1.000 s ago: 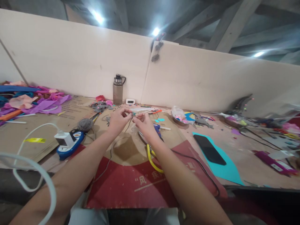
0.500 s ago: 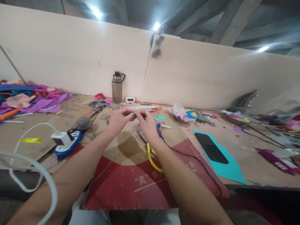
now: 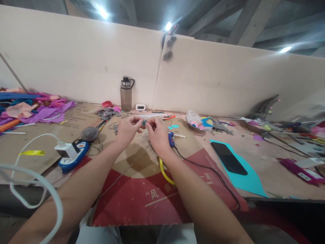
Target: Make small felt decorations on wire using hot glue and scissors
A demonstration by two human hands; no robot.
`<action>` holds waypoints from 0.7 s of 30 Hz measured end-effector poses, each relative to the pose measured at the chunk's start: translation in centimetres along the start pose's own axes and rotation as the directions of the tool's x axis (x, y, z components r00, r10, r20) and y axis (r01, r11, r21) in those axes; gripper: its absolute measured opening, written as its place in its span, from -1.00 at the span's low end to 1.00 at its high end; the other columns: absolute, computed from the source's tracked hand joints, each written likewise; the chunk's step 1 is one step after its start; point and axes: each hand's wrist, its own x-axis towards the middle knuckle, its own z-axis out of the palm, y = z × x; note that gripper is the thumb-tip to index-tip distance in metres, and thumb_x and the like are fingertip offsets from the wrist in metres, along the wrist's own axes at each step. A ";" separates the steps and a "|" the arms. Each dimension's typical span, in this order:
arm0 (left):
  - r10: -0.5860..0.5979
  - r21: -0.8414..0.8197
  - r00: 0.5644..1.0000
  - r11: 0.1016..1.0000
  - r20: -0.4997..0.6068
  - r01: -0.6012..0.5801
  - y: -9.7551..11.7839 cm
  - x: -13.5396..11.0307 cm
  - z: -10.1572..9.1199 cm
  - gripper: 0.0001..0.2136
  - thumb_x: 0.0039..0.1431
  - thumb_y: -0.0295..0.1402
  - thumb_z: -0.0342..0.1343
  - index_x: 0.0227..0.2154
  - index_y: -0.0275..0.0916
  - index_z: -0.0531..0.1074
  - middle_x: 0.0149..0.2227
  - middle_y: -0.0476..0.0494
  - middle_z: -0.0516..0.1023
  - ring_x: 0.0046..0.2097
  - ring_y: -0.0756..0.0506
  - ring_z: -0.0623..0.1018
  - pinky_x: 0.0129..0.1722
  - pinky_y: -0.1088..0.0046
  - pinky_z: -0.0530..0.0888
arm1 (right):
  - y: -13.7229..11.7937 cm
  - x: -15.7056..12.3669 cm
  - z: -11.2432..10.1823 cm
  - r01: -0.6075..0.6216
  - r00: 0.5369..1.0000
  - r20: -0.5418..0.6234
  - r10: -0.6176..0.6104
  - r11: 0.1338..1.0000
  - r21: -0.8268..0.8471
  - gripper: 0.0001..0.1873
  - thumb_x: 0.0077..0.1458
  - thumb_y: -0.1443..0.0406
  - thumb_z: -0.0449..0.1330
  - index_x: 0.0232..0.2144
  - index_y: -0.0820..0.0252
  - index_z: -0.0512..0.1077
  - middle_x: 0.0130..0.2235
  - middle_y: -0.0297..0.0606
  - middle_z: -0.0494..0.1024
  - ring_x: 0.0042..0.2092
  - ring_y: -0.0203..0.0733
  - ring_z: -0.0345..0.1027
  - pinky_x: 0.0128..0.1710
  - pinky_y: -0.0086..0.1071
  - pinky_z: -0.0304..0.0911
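Observation:
My left hand (image 3: 128,128) and my right hand (image 3: 157,133) meet above the middle of the cardboard sheet (image 3: 132,159). Both pinch one small teal piece (image 3: 144,123) between fingertips. What the piece is I cannot make out. A thin wire (image 3: 119,176) trails from the hands toward me across the cardboard. Just right of my right hand lies a blue glue gun (image 3: 172,139) with a black cord (image 3: 213,173). A yellow loop (image 3: 164,171) shows under my right wrist.
A grey water bottle (image 3: 126,94) and a small white clock (image 3: 140,107) stand at the back wall. A white charger on a blue power strip (image 3: 72,153) lies left. A black phone (image 3: 228,158) rests on teal paper (image 3: 243,179). Purple paper scraps (image 3: 38,110) pile far left.
Both hands stay pinched together on the small piece and have shifted slightly lower and nearer the cardboard. The view has tilted a little.

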 end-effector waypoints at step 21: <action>-0.058 -0.300 0.998 0.951 0.040 0.067 -0.7 0.2 0.6 -0.89 0.02 -0.31 0.15 -0.47 -0.25 0.43 -0.61 0.03 0.36 -0.58 0.09 0.28 -0.57 0.55 0.20 | -0.5 0.2 -0.2 -0.125 0.991 -0.042 0.127 0.991 0.046 -0.79 0.05 0.18 0.09 -0.49 0.18 0.37 -0.50 -0.36 0.42 -0.44 -0.29 0.21 -0.37 -0.40 0.10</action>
